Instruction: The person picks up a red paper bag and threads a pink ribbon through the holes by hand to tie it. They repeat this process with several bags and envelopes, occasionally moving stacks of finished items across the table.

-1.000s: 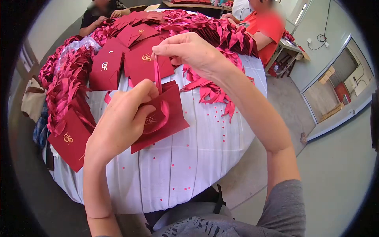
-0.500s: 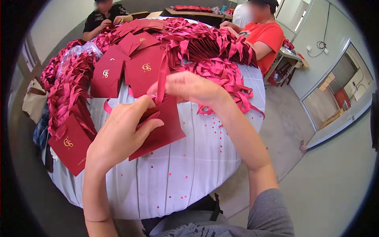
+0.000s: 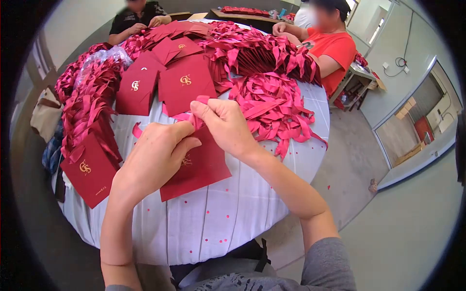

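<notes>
A: Where's the gift bag (image 3: 208, 162)?

B: Front & ctr, held up over the near part of the white-covered table (image 3: 245, 196), just under both hands. Tilted, gold logo partly behind the L thumb.

A: L hand (image 3: 148, 157)?

B: Closed on the bag's upper L part. Thumb lies across the front, index just above it w/ only a small gap showing; other fingers curl out of view, so can't tell what they touch.

A: R hand (image 3: 227, 127)?

B: Thumb & index pinched tight on the ribbon (image 3: 197, 122) at the bag's top, rest folded in. Hands nearly touching. (Can't see if the ribbon's knotted, fingers block it.)

A: How'd it handle?

B: Bag's light, prob. stiff card, flat; it'd crease or dent if squeezed hard mid-panel. Best grip = top edge, thumb in front, fingers behind. Ribbon looks soft & satiny, so likely slippery & apt to twist; pinch it close to the bag, w/ fingertips, no hard yank, or the paper might tear.

A: Nearby?

B: Loose ribbon pile (image 3: 276, 104) beyond the R hand, flat stacked bags (image 3: 187, 87) straight ahead, another bag (image 3: 90, 172) L of the L hand.
</notes>
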Motion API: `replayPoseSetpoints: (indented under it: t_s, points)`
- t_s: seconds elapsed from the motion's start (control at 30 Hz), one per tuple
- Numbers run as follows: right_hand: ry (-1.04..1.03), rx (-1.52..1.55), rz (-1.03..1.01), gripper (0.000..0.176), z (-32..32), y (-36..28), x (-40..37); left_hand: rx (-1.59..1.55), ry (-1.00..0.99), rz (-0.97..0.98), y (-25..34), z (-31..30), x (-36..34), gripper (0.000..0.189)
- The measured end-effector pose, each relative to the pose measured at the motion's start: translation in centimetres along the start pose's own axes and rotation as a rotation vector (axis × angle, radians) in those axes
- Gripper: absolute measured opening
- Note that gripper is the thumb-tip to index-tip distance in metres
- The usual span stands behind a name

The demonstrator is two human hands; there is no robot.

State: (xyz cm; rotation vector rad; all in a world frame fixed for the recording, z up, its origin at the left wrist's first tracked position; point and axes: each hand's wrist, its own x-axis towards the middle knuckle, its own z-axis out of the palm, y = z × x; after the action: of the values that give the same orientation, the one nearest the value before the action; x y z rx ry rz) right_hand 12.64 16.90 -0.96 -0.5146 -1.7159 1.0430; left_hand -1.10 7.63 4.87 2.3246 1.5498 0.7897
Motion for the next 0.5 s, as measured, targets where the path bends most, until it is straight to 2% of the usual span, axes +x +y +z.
replayPoseSetpoints:
  t_s: [0.03, 0.1, 0.13, 0.2, 0.23, 0.27, 0.33, 0.43, 0.5]
  points:
    - [0.022, -0.008, 0.02, 0.033, 0.1, 0.0, -0.1, 0.007, 0.009, -0.013, -0.2, 0.0, -0.1, 0.01]
    - [0.039, -0.023, -0.03, 0.03, 0.2, -0.2, 0.0, -0.041, -0.011, 0.079, -0.9, -0.5, -0.3, 0.009]
    - [0.049, -0.047, -0.038, 0.03, 0.0, -0.3, 0.0, -0.027, -0.108, 0.089, -0.8, -1.5, -0.5, 0.017]
    - [0.077, -0.066, -0.103, 0.032, 0.0, -0.7, 0.0, -0.093, -0.008, 0.195, -2.2, -1.6, -0.9, 0.03]
    - [0.112, -0.056, -0.159, 0.033, 0.2, -1.2, -0.1, -0.24, -0.049, 0.121, -2.0, -2.2, -1.0, 0.037]
    - [0.099, -0.133, -0.102, 0.033, -0.1, -1.5, -0.2, -0.234, -0.041, 0.108, -1.8, -2.4, -1.3, 0.037]
    - [0.129, -0.151, -0.115, 0.033, 0.1, -1.4, -0.4, -0.211, 0.082, 0.139, -1.5, -2.9, -1.8, 0.038]
    - [0.171, -0.121, -0.141, 0.031, -0.6, -0.8, -0.1, 0.155, 0.52, 0.18, -2.1, -3.2, -3.0, 0.033]
    - [0.128, -0.182, -0.036, 0.03, -1.4, -1.7, -0.4, 0.006, 0.554, -0.062, -2.7, -2.9, -4.6, 0.016]
